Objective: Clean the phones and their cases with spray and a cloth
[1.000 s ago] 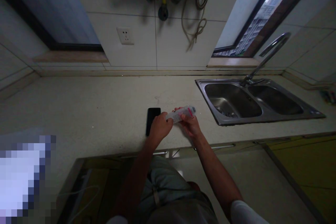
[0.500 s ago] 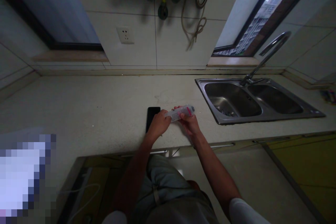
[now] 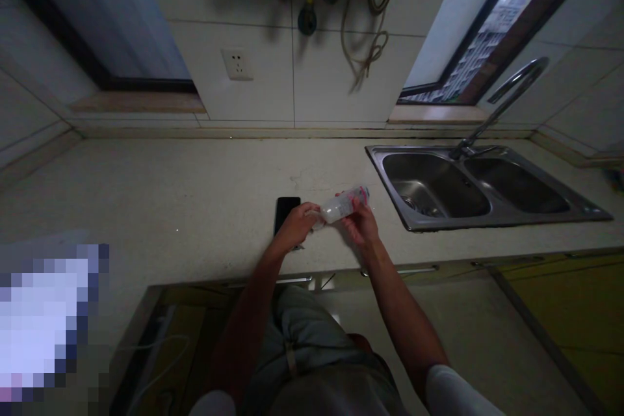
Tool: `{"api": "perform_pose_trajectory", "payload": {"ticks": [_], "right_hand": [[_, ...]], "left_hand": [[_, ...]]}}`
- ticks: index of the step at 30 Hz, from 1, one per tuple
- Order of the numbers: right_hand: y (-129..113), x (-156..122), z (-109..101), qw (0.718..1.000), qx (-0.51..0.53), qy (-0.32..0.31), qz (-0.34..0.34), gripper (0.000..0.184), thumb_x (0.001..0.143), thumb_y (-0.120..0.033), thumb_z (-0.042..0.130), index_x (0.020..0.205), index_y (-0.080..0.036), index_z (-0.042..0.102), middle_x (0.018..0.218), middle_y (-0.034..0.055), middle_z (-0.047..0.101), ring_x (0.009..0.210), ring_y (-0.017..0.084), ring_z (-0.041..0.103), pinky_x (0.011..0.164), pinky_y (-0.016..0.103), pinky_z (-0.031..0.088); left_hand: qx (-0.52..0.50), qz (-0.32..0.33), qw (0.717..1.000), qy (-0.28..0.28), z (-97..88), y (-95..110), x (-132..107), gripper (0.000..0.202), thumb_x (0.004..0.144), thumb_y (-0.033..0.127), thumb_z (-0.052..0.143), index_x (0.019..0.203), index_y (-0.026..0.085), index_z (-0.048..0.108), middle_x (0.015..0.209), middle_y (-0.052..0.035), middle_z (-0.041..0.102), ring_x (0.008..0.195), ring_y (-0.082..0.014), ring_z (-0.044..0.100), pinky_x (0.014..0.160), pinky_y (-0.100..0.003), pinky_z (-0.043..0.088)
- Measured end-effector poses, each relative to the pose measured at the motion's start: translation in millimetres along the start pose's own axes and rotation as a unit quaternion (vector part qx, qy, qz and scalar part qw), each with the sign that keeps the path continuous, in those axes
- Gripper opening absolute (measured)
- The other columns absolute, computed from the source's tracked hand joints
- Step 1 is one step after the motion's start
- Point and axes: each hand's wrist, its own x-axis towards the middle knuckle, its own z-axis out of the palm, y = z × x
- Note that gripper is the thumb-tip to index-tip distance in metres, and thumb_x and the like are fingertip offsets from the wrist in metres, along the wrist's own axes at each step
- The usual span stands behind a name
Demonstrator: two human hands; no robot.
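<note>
A small translucent plastic bottle (image 3: 341,207) with pink print at its far end is held over the countertop between my hands. My left hand (image 3: 295,226) grips its near-left end, where a small pale piece shows at the fingertips. My right hand (image 3: 361,226) wraps the body from below, with fingers around the pink-printed end. A black smartphone (image 3: 286,213) lies flat on the counter, partly hidden behind my left hand.
A stainless double-bowl sink (image 3: 487,223) with a curved faucet (image 3: 507,101) is set to the right. The pale stone countertop (image 3: 146,188) meets a tiled wall with a wall socket (image 3: 237,64) and hanging hoses (image 3: 365,6). A pixelated blur covers the lower left.
My hands have drawn slightly apart, and the bottle now sits higher and tilts more steeply up to the right. The camera view has shifted slightly.
</note>
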Motion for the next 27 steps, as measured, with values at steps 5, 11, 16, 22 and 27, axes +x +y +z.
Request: {"api": "perform_pose_trajectory", "payload": {"ticks": [5,11,16,22,27], "right_hand": [[-5,-3,6,0.997,0.07,-0.005,0.023,0.021,0.079,-0.034,0.079,0.095,-0.025,0.068,0.099,0.0022,0.077,0.095,0.018,0.072,0.083,0.033,0.061],[7,-15,16,0.996,0.079,-0.026,0.027,0.033,0.074,-0.041,0.082,0.101,-0.028,0.067,0.109,-0.0006,0.076,0.117,0.018,0.064,0.106,0.036,0.05],[-2,-18,18,0.999,0.011,0.005,-0.045,0.04,0.062,-0.036,0.089,0.096,-0.027,0.069,0.107,-0.0007,0.076,0.114,0.018,0.065,0.106,0.032,0.05],[-34,-19,20,0.993,-0.013,0.049,-0.111,0.031,0.072,-0.039,0.082,0.096,-0.028,0.067,0.1,-0.0003,0.077,0.105,0.02,0.069,0.097,0.041,0.055],[-38,-26,25,0.991,-0.05,0.059,-0.109,0.032,0.07,-0.03,0.082,0.098,-0.025,0.068,0.098,0.0001,0.077,0.098,0.02,0.071,0.088,0.036,0.059]], "left_hand": [[-0.249,-0.025,0.967,-0.047,-0.4,1,-4,0.038,0.067,0.026,0.061,0.104,0.016,0.065,0.074,-0.0001,0.064,0.035,-0.0009,0.021,0.034,-0.018,0.012],[-0.49,-0.058,0.87,-0.013,13.5,-10,4,0.019,0.075,0.027,0.057,0.09,0.015,0.061,0.07,0.001,0.061,0.035,-0.0017,0.026,0.033,-0.017,0.019],[-0.606,-0.108,0.786,0.059,14.8,-19,-4,0.022,0.086,0.035,0.051,0.086,0.014,0.058,0.078,-0.0069,0.064,0.065,-0.0121,0.062,0.062,-0.024,0.054],[-0.643,-0.103,0.756,0.067,21.9,-23,-20,0.027,0.07,0.011,0.052,0.096,0.014,0.058,0.101,-0.0142,0.068,0.103,-0.0238,0.067,0.092,-0.04,0.055],[-0.604,-0.164,0.775,0.089,29.6,-15,-17,0.053,0.051,-0.002,0.045,0.099,0.013,0.06,0.098,-0.0117,0.07,0.099,-0.0221,0.07,0.092,-0.038,0.055]]}}
